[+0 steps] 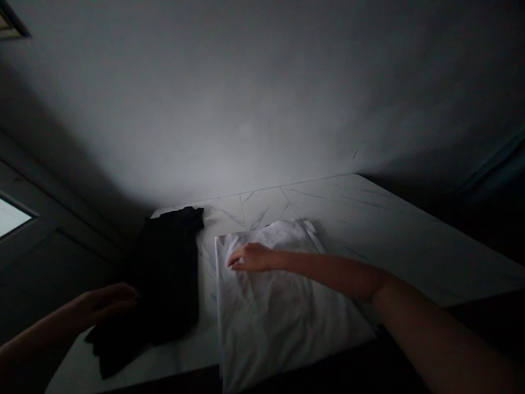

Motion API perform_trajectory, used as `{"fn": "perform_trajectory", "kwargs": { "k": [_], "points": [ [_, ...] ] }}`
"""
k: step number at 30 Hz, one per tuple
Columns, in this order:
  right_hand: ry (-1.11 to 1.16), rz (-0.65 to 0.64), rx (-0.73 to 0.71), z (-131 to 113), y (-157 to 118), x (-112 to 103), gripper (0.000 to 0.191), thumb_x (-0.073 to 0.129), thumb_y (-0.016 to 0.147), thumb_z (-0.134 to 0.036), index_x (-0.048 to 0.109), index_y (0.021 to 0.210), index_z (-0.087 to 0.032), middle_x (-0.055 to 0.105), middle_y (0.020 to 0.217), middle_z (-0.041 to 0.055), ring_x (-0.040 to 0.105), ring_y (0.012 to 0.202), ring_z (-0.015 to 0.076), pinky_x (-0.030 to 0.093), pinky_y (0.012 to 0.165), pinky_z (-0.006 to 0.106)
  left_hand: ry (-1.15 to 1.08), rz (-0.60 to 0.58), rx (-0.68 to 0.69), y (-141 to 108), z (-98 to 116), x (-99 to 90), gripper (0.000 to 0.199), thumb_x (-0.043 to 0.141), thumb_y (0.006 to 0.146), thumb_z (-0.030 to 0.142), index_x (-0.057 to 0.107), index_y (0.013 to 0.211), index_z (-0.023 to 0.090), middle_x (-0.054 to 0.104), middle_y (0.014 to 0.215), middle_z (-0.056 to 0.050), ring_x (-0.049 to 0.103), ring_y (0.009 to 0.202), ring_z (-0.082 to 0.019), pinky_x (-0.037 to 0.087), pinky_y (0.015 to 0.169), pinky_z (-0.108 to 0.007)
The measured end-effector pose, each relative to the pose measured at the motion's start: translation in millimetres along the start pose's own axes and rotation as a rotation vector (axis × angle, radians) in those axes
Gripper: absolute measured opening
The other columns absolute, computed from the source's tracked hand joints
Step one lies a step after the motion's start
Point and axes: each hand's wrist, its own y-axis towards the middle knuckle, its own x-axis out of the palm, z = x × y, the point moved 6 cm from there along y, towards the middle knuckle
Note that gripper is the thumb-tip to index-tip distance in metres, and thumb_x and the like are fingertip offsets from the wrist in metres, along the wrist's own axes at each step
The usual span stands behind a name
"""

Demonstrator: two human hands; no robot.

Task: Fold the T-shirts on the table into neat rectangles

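Note:
A white cloth (283, 312) lies folded in layers at the middle of a marble-patterned table (348, 219), its lower part reaching the near edge. Over its upper left part is my right hand (250, 257), with the fingers bent and slightly apart and nothing seen in them. To the left, a black garment (168, 279) lies on the table. My left hand (110, 301) is over the lower left side of the black garment, fingers loosely extended; dim light hides whether it touches the fabric.
A pale wall (246, 109) rises behind the table's far edge. At the left is a dark panelled door (49, 257) with a bright pane. Dark blue fabric (500, 169) shows at the far right.

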Motion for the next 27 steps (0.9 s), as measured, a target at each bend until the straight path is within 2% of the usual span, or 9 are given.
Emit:
{"fn": "perform_trajectory", "kwargs": {
  "k": [2, 4, 8, 11, 15, 17, 20, 23, 27],
  "points": [
    [-0.134, 0.182, 0.244, 56.5, -20.4, -39.3, 0.021, 0.062, 0.094, -0.02, 0.073, 0.112, -0.021, 0.074, 0.117, 0.0076, 0.067, 0.11, 0.0205, 0.049, 0.093, 0.03, -0.083, -0.069, 0.096, 30.5, 37.7, 16.6, 0.036, 0.055, 0.082, 0.063, 0.074, 0.094, 0.036, 0.078, 0.097, 0.006, 0.071, 0.094, -0.021, 0.056, 0.088, -0.034],
    [-0.278, 0.209, 0.421, 101.9, -44.5, -64.1, 0.024, 0.069, 0.087, -0.015, 0.073, 0.11, -0.018, 0.073, 0.117, 0.0117, 0.066, 0.111, 0.0226, 0.048, 0.095, 0.031, -0.043, -0.013, 0.224, 66.0, 84.3, 35.4, 0.038, 0.052, 0.088, 0.058, 0.073, 0.101, 0.029, 0.076, 0.104, -0.001, 0.071, 0.097, -0.023, 0.055, 0.092, -0.035],
    [-0.338, 0.182, 0.493, 141.8, -84.1, -81.5, 0.02, 0.072, 0.083, -0.015, 0.073, 0.103, -0.019, 0.073, 0.109, 0.0096, 0.066, 0.103, 0.0204, 0.047, 0.089, 0.027, 0.131, 0.168, 0.507, 135.1, 161.0, 87.4, 0.035, 0.056, 0.091, 0.043, 0.067, 0.115, 0.02, 0.069, 0.12, -0.012, 0.065, 0.113, -0.027, 0.05, 0.103, -0.043],
    [-0.3, 0.278, 0.385, 133.7, -96.3, -88.1, 0.013, 0.068, 0.085, -0.012, 0.072, 0.095, -0.018, 0.071, 0.1, 0.0074, 0.066, 0.096, 0.0194, 0.047, 0.086, 0.027, 0.195, 0.185, 0.565, 174.3, 189.5, 120.1, 0.042, 0.067, 0.087, 0.034, 0.061, 0.126, 0.02, 0.062, 0.132, -0.016, 0.06, 0.122, -0.029, 0.046, 0.106, -0.049],
    [-0.147, 0.41, 0.142, 102.5, -98.7, -101.7, 0.007, 0.066, 0.084, -0.013, 0.069, 0.085, -0.019, 0.068, 0.103, 0.0086, 0.064, 0.094, 0.02, 0.049, 0.086, 0.031, 0.194, 0.131, 0.628, 192.1, 219.0, 136.7, 0.041, 0.078, 0.078, 0.032, 0.065, 0.117, 0.023, 0.053, 0.141, -0.015, 0.052, 0.13, -0.032, 0.041, 0.108, -0.055],
    [-0.026, 0.456, 0.037, 85.0, -101.7, -113.0, 0.006, 0.066, 0.084, -0.015, 0.066, 0.08, -0.02, 0.068, 0.106, 0.0089, 0.064, 0.099, 0.0213, 0.049, 0.09, 0.034, 0.146, 0.101, 0.687, 185.7, 233.3, 136.5, 0.027, 0.077, 0.08, 0.031, 0.066, 0.103, 0.021, 0.056, 0.138, -0.014, 0.054, 0.127, -0.03, 0.043, 0.107, -0.052],
    [0.169, 0.455, -0.052, 59.8, -110.7, -129.6, 0.01, 0.067, 0.085, -0.023, 0.062, 0.076, -0.021, 0.068, 0.108, 0.0084, 0.064, 0.102, 0.0218, 0.049, 0.092, 0.037, 0.059, 0.037, 0.712, 165.8, 245.4, 133.2, 0.018, 0.067, 0.088, 0.034, 0.063, 0.098, 0.02, 0.067, 0.114, -0.011, 0.065, 0.102, -0.023, 0.052, 0.092, -0.039],
    [0.342, 0.382, -0.038, 37.6, -124.6, -139.0, 0.015, 0.065, 0.087, -0.032, 0.059, 0.078, -0.021, 0.067, 0.101, 0.0069, 0.064, 0.095, 0.02, 0.05, 0.085, 0.034, 0.045, -0.017, 0.635, 143.4, 240.9, 129.5, 0.026, 0.06, 0.091, 0.042, 0.059, 0.106, 0.02, 0.07, 0.091, -0.005, 0.066, 0.079, -0.02, 0.052, 0.075, -0.031],
    [0.366, 0.281, 0.116, 14.3, -148.0, -139.9, 0.016, 0.061, 0.09, -0.037, 0.055, 0.092, -0.022, 0.063, 0.094, 0.0035, 0.059, 0.083, 0.0159, 0.048, 0.074, 0.028, 0.151, -0.145, 0.625, 118.9, 219.7, 126.8, 0.05, 0.072, 0.081, 0.047, 0.058, 0.121, 0.023, 0.074, 0.094, -0.005, 0.069, 0.082, -0.022, 0.051, 0.072, -0.029]
  ]
}}
